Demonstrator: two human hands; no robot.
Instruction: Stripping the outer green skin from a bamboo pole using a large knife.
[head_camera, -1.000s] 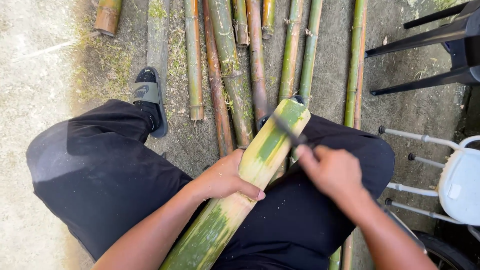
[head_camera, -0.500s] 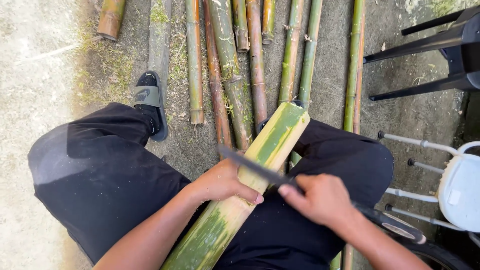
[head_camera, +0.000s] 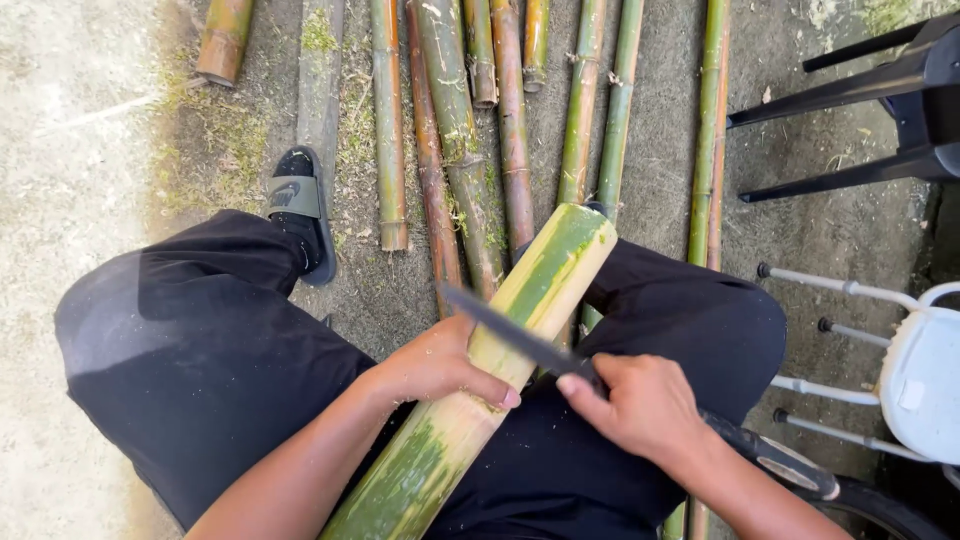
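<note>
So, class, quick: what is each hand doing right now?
Left hand: closed around the bamboo pole.
Right hand: closed on the knife.

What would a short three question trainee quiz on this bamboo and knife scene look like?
1. True or false: the knife blade lies across the thick bamboo pole.
2. Which hand holds the knife? A) left hand B) right hand C) neither
3. Fill in: the foot beside the bamboo poles on the ground wears a black ____.

Key
1. True.
2. B: the right hand grips the handle, while the left hand steadies the pole on the lap.
3. Sandal.
</note>
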